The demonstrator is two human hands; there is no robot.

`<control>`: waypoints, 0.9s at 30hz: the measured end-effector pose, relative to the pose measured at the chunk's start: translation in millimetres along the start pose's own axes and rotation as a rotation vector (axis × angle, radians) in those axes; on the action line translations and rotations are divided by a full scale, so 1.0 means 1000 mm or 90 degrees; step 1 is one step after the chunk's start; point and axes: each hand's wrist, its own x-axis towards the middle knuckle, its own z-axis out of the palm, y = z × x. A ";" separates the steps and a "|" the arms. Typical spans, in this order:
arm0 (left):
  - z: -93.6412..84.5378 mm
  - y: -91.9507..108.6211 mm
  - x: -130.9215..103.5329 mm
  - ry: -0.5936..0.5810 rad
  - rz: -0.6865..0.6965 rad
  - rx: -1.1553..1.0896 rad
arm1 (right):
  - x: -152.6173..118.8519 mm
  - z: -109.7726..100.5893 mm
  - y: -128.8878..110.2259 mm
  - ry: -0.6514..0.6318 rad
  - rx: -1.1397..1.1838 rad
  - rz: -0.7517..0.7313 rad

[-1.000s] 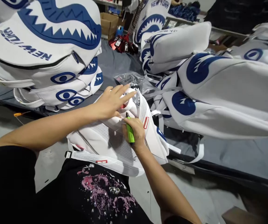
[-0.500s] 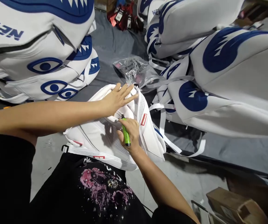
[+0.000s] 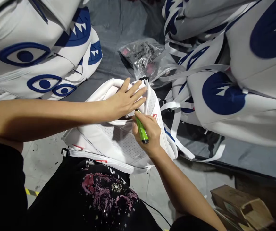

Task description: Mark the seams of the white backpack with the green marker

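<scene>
A white backpack with small red labels lies in front of me, its perforated back panel showing. My left hand rests on its upper part, fingers spread and palm down. In my right hand is a bright green tool with black ends, shaped like a thick marker or small lighter. The upper end of the green tool points at the white fabric just under my left fingers. Whether its tip touches the fabric I cannot tell.
White backpacks with blue eyes and teeth are stacked at the left. More white and blue backpacks lie at the right, straps trailing. A clear plastic bag lies behind on the grey cloth. A cardboard box stands lower right.
My right hand has moved up and right with the green tool, closer to my left fingers. The view has shifted nearer. My left hand stays spread on the backpack.
</scene>
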 end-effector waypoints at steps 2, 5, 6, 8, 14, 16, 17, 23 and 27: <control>0.000 -0.002 0.003 -0.016 -0.003 -0.020 | -0.004 0.000 0.003 -0.019 0.001 -0.020; -0.004 -0.004 0.003 -0.026 -0.011 -0.026 | -0.007 -0.002 0.008 0.000 -0.048 0.017; -0.006 -0.005 0.002 -0.027 -0.013 -0.024 | -0.005 -0.003 0.010 0.021 -0.085 0.038; -0.010 -0.005 0.000 -0.023 -0.013 -0.017 | 0.002 -0.006 0.014 0.063 -0.160 0.085; -0.011 -0.008 0.000 0.007 -0.075 -0.095 | 0.041 0.019 0.031 -0.010 -0.213 0.179; -0.006 -0.011 0.002 0.017 -0.105 -0.171 | 0.050 0.039 0.036 -0.045 -0.221 0.193; -0.002 -0.014 0.003 0.032 -0.112 -0.207 | 0.052 0.049 0.038 -0.054 -0.226 0.204; 0.010 -0.023 0.004 0.053 -0.087 -0.242 | 0.049 0.066 0.039 -0.078 -0.209 0.224; 0.005 -0.020 0.003 0.014 -0.081 -0.144 | 0.043 0.054 0.033 -0.083 -0.202 0.217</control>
